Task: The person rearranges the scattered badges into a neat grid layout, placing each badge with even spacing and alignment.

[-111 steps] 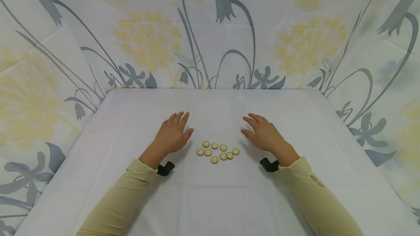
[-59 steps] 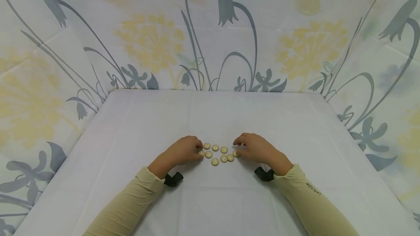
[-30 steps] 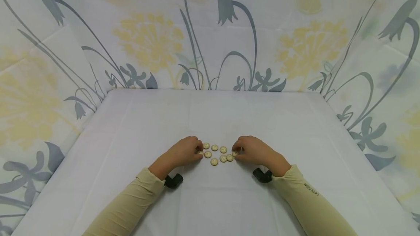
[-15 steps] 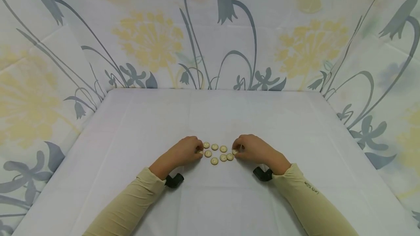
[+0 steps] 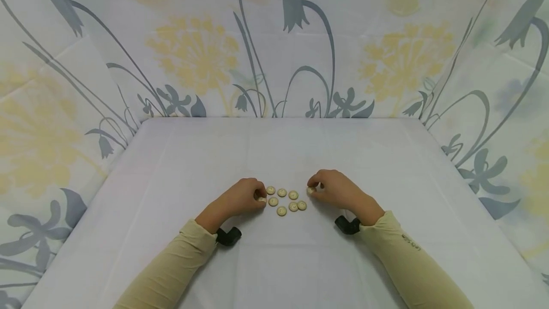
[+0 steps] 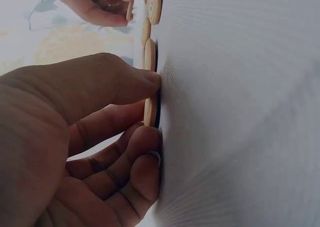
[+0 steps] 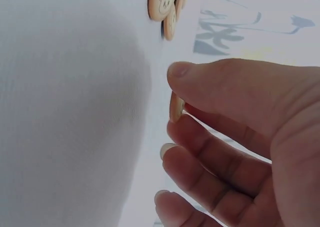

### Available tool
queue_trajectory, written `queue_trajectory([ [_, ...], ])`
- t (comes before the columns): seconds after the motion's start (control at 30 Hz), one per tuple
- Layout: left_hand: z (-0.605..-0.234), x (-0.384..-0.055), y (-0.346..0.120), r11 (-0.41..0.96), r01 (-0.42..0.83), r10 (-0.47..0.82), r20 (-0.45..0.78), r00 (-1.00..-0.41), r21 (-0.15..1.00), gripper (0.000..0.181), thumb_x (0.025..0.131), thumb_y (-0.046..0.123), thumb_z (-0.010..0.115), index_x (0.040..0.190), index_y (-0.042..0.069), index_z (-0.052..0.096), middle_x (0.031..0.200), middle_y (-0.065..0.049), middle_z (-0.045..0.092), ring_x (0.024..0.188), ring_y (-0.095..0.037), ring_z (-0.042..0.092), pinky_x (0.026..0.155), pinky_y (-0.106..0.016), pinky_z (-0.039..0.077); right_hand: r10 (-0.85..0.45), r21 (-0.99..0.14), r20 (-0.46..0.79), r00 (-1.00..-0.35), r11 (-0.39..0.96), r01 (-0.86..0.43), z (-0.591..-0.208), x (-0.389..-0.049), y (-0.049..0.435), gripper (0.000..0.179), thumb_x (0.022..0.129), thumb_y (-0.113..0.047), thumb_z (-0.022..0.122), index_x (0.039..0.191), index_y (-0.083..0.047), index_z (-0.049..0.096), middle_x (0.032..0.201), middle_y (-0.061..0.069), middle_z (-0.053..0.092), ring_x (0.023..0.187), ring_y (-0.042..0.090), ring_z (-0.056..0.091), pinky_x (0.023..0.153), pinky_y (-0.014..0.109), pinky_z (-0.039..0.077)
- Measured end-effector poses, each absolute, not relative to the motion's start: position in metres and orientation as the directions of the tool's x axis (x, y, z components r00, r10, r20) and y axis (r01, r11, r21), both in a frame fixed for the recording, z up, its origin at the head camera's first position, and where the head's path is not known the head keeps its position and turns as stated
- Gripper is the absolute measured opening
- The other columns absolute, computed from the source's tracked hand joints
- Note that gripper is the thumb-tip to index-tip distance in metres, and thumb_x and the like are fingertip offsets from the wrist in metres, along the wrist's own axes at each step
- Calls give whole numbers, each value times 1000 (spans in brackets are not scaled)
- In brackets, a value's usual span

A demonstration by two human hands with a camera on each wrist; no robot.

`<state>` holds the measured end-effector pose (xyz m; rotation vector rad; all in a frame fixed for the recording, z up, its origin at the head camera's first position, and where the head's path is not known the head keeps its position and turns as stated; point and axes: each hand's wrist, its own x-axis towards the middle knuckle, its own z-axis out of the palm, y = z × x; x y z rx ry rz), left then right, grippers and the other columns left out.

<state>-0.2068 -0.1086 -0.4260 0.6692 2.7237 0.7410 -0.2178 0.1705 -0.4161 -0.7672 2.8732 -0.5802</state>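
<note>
Small round pale wooden discs with dark markings lie in a loose cluster in the head view, among them a front disc [image 5: 281, 211] and a back disc [image 5: 281, 192]. At the cluster's left edge my left hand [image 5: 243, 198] grips one disc [image 6: 150, 111] between thumb and fingers, low against the white cloth; the hand partly covers it. My right hand [image 5: 339, 189] pinches another disc [image 7: 176, 107] between thumb and fingertip. That disc is tilted and held clear of the cloth, to the right of the cluster.
A white cloth [image 5: 274, 266] covers the tabletop. Floral fabric [image 5: 274, 42] stands as a wall behind and at both sides. Two discs [image 5: 293, 207] at the cluster's right overlap. Each wrist wears a black camera mount [image 5: 228, 236].
Both hands came down from above the cluster to its two sides and took hold of a disc each. My right hand has since lifted its disc up and slightly away; the left stays put.
</note>
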Motion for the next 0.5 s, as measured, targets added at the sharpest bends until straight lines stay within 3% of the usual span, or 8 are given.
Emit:
queue_trajectory([
  [0.5,-429,-208,-111,747,336,471,-100,-877,574,9,82,13,73,90,12,69,82,4,61,75,-10,53,71,-26,46,-466,-383,51,-883,808,-448,-413,-225,188,19,88,-17,69,104,-10,73,98,1,69,86,18,61,77,35,49],
])
